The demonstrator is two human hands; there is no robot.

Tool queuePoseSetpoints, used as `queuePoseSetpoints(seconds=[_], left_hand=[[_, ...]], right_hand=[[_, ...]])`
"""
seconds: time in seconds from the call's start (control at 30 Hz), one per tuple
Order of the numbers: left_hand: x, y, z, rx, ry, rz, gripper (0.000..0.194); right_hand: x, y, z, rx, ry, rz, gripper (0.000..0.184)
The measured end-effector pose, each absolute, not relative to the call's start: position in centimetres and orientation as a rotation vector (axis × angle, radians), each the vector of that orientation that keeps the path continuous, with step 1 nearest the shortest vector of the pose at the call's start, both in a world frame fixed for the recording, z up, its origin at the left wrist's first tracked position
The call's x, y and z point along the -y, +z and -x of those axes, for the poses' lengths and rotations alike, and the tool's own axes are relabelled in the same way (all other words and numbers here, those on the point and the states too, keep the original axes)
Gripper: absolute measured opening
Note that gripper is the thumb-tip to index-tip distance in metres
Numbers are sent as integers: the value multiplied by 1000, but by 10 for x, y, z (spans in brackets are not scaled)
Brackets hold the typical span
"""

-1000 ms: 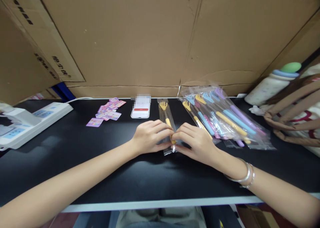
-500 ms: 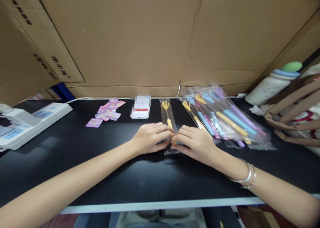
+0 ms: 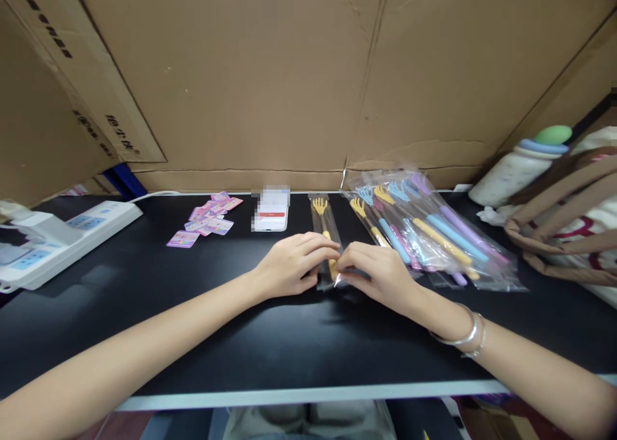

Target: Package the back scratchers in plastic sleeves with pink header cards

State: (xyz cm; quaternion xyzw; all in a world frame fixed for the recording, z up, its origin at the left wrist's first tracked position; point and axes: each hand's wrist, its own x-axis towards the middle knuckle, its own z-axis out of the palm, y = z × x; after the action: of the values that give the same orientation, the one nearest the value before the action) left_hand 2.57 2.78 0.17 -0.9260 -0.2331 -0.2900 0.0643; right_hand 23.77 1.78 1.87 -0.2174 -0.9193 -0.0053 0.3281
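A yellow back scratcher (image 3: 326, 235) in a clear plastic bag lies on the black table, its claw end pointing away from me. My left hand (image 3: 296, 263) curls over the handle from the left, fingertips on it and thumb tucked low beside the bag. From the right, my right hand (image 3: 380, 270) pinches the bag's edge (image 3: 337, 279) near the handle's lower end. Just beyond that hand lies a pile of bagged back scratchers (image 3: 434, 234) in yellow, blue, pink and purple.
Purple and pink cards (image 3: 205, 220) lie spread at the left, beside a phone (image 3: 272, 216). A white power strip (image 3: 72, 241) occupies the far left. At the right are a white bottle (image 3: 515, 171) and a brown-handled bag (image 3: 569, 221). Cardboard (image 3: 270, 74) stands behind the table.
My right thumb and fingers have shifted slightly at the bag's edge, lifting it a little. My left fingers have slid a little, showing more of the yellow handle.
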Motion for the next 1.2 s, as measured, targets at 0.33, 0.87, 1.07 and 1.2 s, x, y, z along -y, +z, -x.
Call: queuePoseSetpoints(seconds=[0.33,0.87,1.07,1.2], left_hand=[[-48,12,-26,708,-897,2643,31],[-42,57,-46,1125,-903,3011,27],[-24,65,-36,1269,-1004,3476,35],[-18,58,-29,1649,-1015,3744,38]], right_hand=[[-5,41,-243,2094,518,574,13],[-30,81,-276,1274,856,672,17],[-47,62,-275,1116,1044,855,16],[-56,37,-268,1097,1178,1000,19]])
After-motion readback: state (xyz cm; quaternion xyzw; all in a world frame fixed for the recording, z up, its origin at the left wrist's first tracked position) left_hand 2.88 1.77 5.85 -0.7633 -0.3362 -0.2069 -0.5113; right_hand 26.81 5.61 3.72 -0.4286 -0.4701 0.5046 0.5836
